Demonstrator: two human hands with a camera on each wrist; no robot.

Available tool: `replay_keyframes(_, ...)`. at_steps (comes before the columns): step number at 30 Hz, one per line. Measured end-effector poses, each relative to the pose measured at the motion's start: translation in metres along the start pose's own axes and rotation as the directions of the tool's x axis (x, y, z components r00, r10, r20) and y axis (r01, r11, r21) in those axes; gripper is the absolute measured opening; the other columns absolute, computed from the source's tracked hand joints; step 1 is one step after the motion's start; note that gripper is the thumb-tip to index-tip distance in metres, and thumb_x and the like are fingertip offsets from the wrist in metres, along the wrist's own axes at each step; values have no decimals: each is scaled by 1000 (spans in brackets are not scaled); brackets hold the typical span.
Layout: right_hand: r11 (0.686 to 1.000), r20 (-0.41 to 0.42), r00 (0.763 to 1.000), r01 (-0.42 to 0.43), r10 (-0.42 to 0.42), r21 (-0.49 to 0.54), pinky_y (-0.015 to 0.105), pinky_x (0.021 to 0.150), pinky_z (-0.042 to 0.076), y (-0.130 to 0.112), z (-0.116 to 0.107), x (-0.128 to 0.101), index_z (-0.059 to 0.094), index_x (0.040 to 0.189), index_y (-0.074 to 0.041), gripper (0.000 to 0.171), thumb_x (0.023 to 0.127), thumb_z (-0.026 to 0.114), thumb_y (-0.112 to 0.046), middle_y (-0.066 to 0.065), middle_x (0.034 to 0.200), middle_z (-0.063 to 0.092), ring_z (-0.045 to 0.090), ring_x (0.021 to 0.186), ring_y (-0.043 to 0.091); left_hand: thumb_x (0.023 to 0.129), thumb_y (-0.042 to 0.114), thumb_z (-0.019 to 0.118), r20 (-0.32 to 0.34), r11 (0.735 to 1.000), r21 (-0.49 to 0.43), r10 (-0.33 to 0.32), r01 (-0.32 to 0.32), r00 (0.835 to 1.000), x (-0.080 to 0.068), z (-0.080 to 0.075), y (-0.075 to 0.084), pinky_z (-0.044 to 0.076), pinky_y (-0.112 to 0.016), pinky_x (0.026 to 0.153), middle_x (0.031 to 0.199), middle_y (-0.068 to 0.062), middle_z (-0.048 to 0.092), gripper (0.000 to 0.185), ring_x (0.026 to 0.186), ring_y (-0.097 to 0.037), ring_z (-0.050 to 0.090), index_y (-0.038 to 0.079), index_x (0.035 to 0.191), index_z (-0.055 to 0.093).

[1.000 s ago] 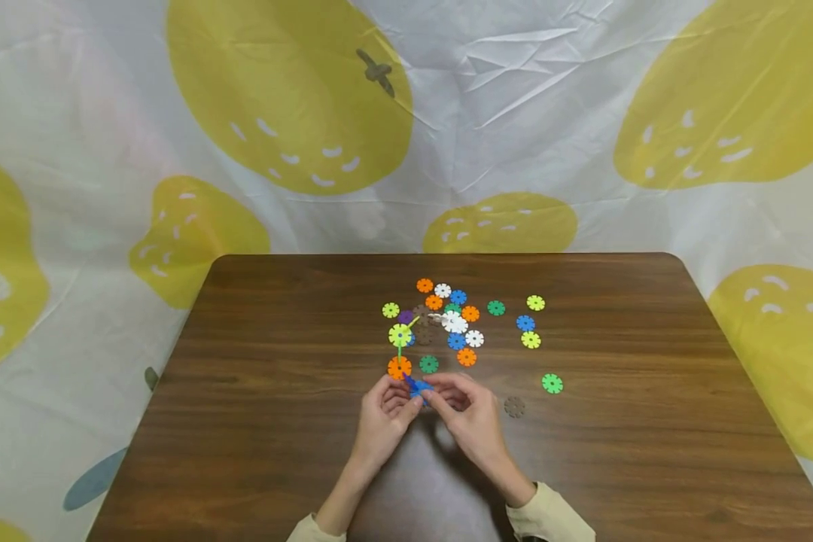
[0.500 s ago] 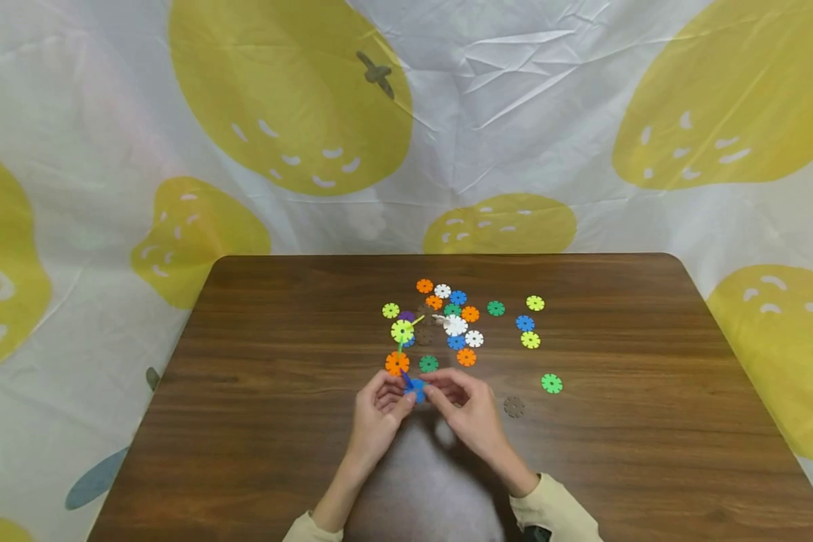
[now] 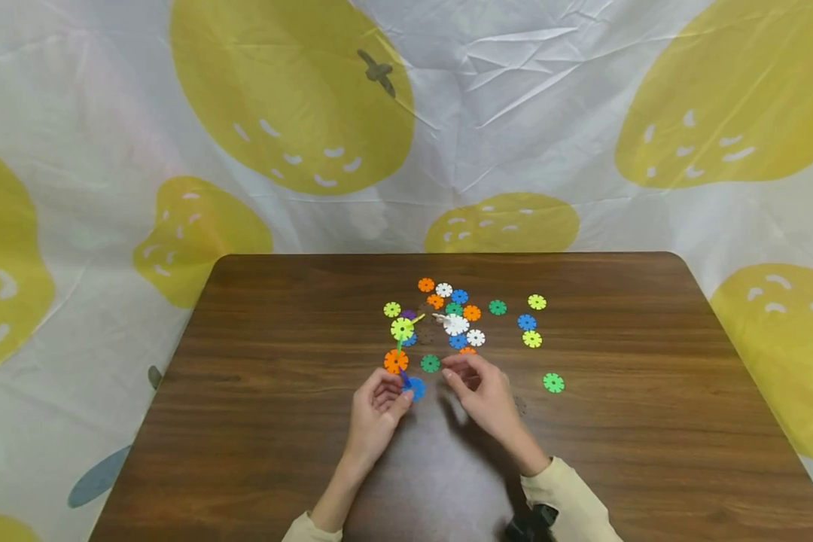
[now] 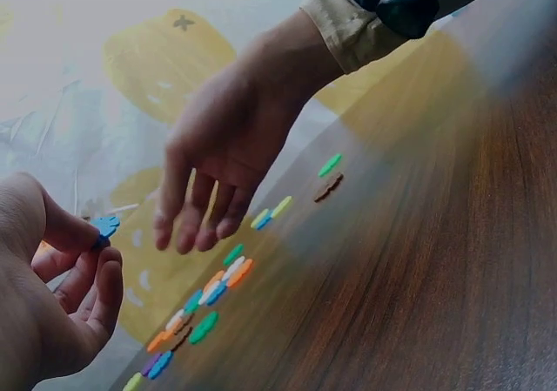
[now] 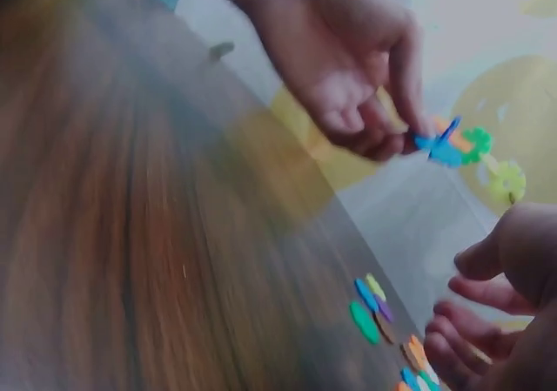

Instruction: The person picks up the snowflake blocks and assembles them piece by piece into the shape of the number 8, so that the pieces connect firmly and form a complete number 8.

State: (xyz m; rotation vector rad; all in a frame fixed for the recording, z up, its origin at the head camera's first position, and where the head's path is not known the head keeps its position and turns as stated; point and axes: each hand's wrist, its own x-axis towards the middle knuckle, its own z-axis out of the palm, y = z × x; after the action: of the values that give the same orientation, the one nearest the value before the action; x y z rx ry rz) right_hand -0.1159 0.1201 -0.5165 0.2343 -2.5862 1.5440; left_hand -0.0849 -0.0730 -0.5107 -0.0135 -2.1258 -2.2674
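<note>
My left hand (image 3: 373,418) pinches a blue notched disc (image 3: 416,388) between thumb and fingers. The disc ends a chain of interlocked plastic discs held above the table. Past it come a dark blue disc (image 5: 450,130) seen edge-on, an orange disc (image 3: 396,361), a green disc (image 5: 476,145) and a yellow-green disc (image 3: 402,329). The chain's far side toward a white disc (image 3: 456,324) is hard to follow against the loose pieces. Just right of the blue disc, my right hand (image 3: 484,395) hovers with loosely bent fingers, holding nothing, near a dark green disc (image 3: 430,363) on the table.
Several loose notched discs lie on the wooden table (image 3: 244,421) beyond the hands. To the right are a bright green disc (image 3: 553,382), a blue disc (image 3: 527,322) and a brown disc (image 3: 520,406) partly behind the right hand. A lemon-print cloth (image 3: 352,218) hangs behind.
My right hand has let go of the blue disc and moved off to the right. The left hand keeps its pinch, and the chain has shifted slightly.
</note>
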Motion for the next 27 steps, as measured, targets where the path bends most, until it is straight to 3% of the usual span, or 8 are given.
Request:
replay_keyframes(4,980,-12,999,30,-33,-197,39,75,59,10,2,5,71,117,0,31,87,77,-7,17,104,67,69,83,25,85,-12,69,-1,1000,-6,2,-2,1000,0,0,1,55,-15,67,85,-10,63,18,72,-6,61,-14,99,58)
replay_keyframes(8,922,26,998,66,-61,-381,44,73,56,20,4,6,67,126,4,45,85,79,-8,21,106,60,63,86,28,85,-12,69,-4,1000,-4,15,-15,1000,-1,1,3,54,-15,66,85,-11,63,18,72,-6,61,-15,99,58)
replay_keyframes(11,876,33,991,132,-132,-465,43,71,52,26,7,6,67,123,7,44,83,80,-7,21,102,56,56,82,29,85,-12,69,-1,1000,-11,21,-21,1000,-1,1,3,54,-15,66,87,-17,64,19,72,-7,61,-15,100,57)
replay_keyframes(13,855,24,984,166,-178,-491,44,72,51,28,8,5,69,118,9,41,82,81,-5,21,101,55,55,82,30,85,-12,69,1,1000,-18,19,-19,1000,-1,0,4,54,-15,66,88,-19,63,19,72,-6,61,-15,100,57)
replay_keyframes(16,849,7,978,186,-210,-494,46,76,53,31,10,4,71,110,9,34,80,82,-3,23,104,55,57,85,33,86,-12,69,2,1000,-20,23,-23,1000,0,-1,4,54,-15,67,88,-16,64,19,72,-6,61,-15,100,57)
replay_keyframes(24,856,-16,983,153,-185,-493,50,85,55,34,11,4,66,119,10,42,82,80,-2,31,119,53,61,96,39,86,-12,68,-2,999,-25,24,-24,1000,1,-3,3,54,-15,68,87,-11,63,19,73,-6,61,-15,100,57)
replay_keyframes(27,843,-13,977,177,-213,-508,50,87,54,34,11,3,70,108,10,32,81,81,-2,29,118,56,60,97,40,85,-12,69,-7,999,-29,15,-15,1000,1,-3,4,55,-15,68,88,-13,63,19,73,-7,61,-15,100,57)
